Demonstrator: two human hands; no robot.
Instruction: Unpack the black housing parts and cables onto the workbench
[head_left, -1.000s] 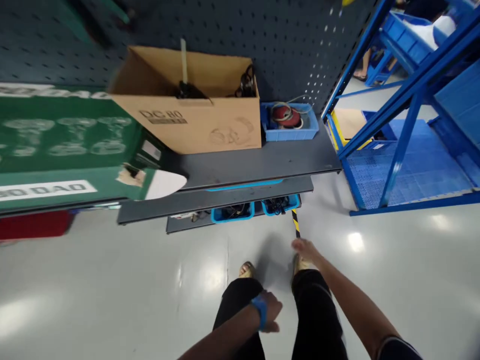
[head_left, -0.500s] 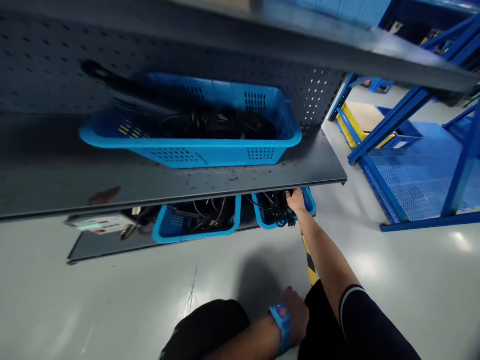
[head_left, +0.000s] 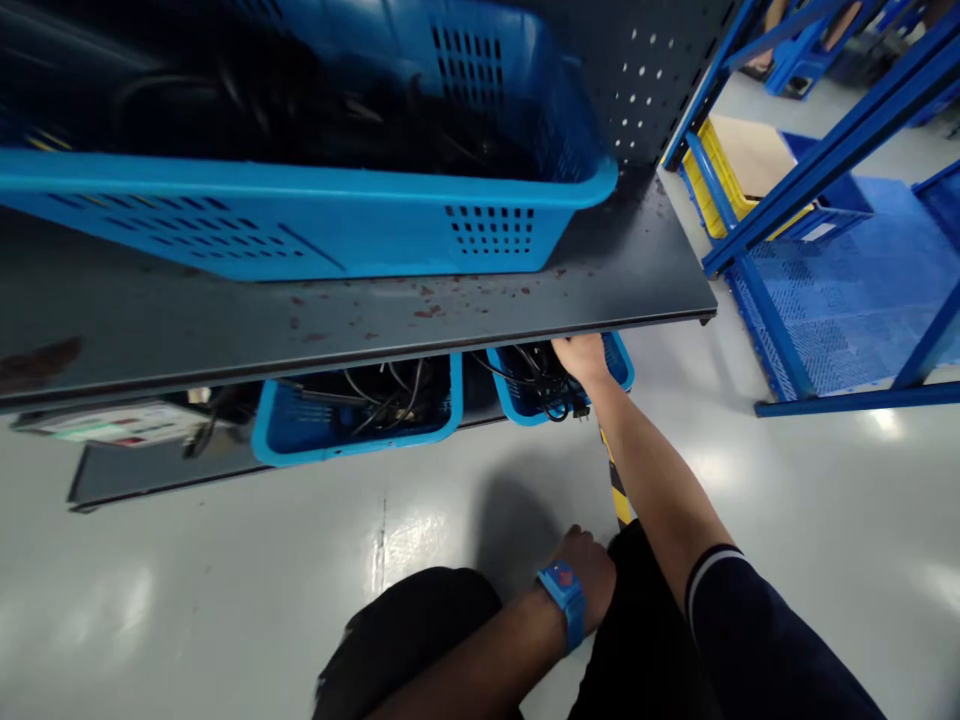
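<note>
Our right hand (head_left: 581,358) is stretched out under the edge of the dark shelf (head_left: 450,310) and into the small blue bin (head_left: 619,365) on the lowest level. The fingers are partly hidden by the shelf edge, so we cannot tell how far they are closed, or whether they already grip anything; they lie on or just beside the bundle of black cables (head_left: 544,385). Our left hand (head_left: 589,575), with a blue wristband (head_left: 564,598), rests loosely curled on our knee and holds nothing.

How far is the work? We judge that it is only at the reaching step: the hand is in the bin, but the cables lie inside it, with a plug (head_left: 579,410) hanging over the front rim. Nothing is lifted out yet, so taking hold and pulling out seem left to do.

The cables look thin, black and tangled, in loose loops, and they will probably catch on each other. The bin itself is light blue plastic with a perforated wall, standing at the right end of the low shelf, near a yellow-black floor tape (head_left: 616,490).

Beside it stands a second blue bin (head_left: 360,440), also with dark wires. Above, on the dark shelf, a large blue basket (head_left: 300,225) holds more black cords. At the right is a blue rack (head_left: 810,180).
</note>
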